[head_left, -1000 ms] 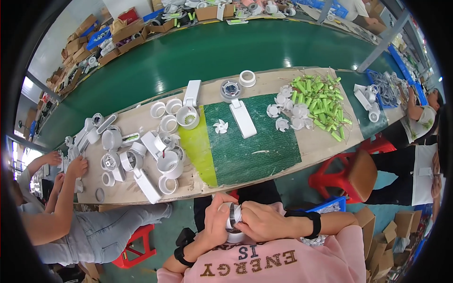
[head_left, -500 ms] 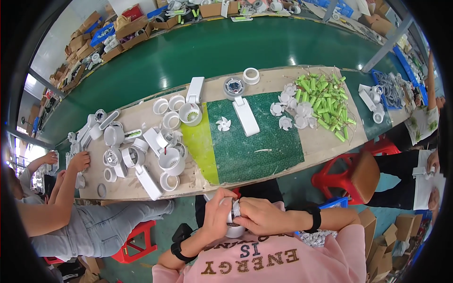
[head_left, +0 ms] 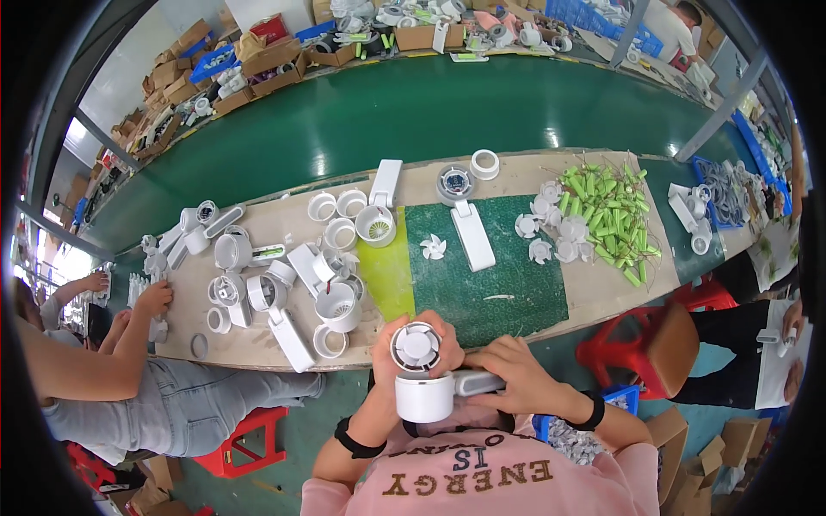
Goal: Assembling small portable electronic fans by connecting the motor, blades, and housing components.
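Note:
In front of my chest, my left hand is closed around a round white fan head, its bladed side facing up. Just below it sits a white cylindrical fan housing, tilted on its side, with a grey-white handle sticking out to the right. My right hand grips that handle. Whether the fan head touches the housing I cannot tell. Beyond my hands, on the green mat, lie a loose white fan wheel and a white handle piece.
Wires and green cells are heaped at the right, beside translucent fan wheels. White housings crowd the left of the table. A co-worker's arm is at far left; another person stands at far right by a red stool.
My hands have moved apart and the fan parts are raised into view, the bladed face now showing. My right hand has shifted right onto the handle. The whole view has shifted slightly.

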A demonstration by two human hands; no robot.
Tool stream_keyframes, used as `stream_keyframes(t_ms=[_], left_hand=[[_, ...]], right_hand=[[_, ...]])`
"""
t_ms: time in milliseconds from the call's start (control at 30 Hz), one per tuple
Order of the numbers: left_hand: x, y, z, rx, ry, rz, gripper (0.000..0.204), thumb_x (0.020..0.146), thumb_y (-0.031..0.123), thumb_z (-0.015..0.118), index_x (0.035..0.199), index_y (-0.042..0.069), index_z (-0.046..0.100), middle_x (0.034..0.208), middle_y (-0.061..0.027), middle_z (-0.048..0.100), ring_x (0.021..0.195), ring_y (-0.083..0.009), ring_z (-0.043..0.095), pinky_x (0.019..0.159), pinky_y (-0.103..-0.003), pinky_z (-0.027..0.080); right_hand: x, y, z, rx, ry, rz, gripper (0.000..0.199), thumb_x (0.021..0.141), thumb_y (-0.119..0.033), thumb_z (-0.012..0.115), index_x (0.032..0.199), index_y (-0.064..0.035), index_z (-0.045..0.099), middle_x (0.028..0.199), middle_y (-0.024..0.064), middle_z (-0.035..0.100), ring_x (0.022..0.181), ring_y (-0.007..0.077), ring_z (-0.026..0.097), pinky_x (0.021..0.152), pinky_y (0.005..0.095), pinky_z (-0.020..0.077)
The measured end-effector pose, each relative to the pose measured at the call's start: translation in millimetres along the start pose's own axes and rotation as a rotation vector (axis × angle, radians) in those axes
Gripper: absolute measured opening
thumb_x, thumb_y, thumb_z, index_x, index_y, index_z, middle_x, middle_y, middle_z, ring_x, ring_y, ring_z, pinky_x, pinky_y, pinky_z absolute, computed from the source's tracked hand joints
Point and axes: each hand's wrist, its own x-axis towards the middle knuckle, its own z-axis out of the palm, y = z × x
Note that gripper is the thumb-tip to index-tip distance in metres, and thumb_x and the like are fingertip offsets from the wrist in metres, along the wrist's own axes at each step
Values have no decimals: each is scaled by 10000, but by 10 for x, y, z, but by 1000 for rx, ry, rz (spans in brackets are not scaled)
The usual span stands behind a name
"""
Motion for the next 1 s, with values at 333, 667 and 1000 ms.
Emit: stream_keyframes(t_ms=[333, 667, 1000], left_hand=[[65, 86, -124, -128, -46, -72, 537, 943, 439, 266, 1214, 14, 453, 1130, -177, 563, 914, -276, 582, 821, -382, 474], [-260, 65, -265, 210, 67, -195, 476, 940, 369, 379, 1236, -2, 423, 1180, -176, 528, 955, -246, 555, 822, -329, 432], [-769, 63, -476, 381, 241, -227, 354, 938, 259, 432, 1169, -7, 470, 1071, -131, 567, 952, -181, 538, 854, -300, 402]], right_hand=[[36, -344, -736, 236, -193, 209, 413, 804, -277, 625, 1121, -37, 513, 859, 164, 639, 757, 320, 643, 643, 368, 503], [859, 202, -1703, 312, 244, 350, 417, 899, -363, 502, 1099, 2, 533, 705, 7, 544, 575, 80, 518, 502, 234, 427], [2134, 1866, -1930, -346, 533, 472, 417, 875, -330, 435, 1040, 53, 443, 841, 274, 571, 740, 439, 566, 666, 497, 457]])
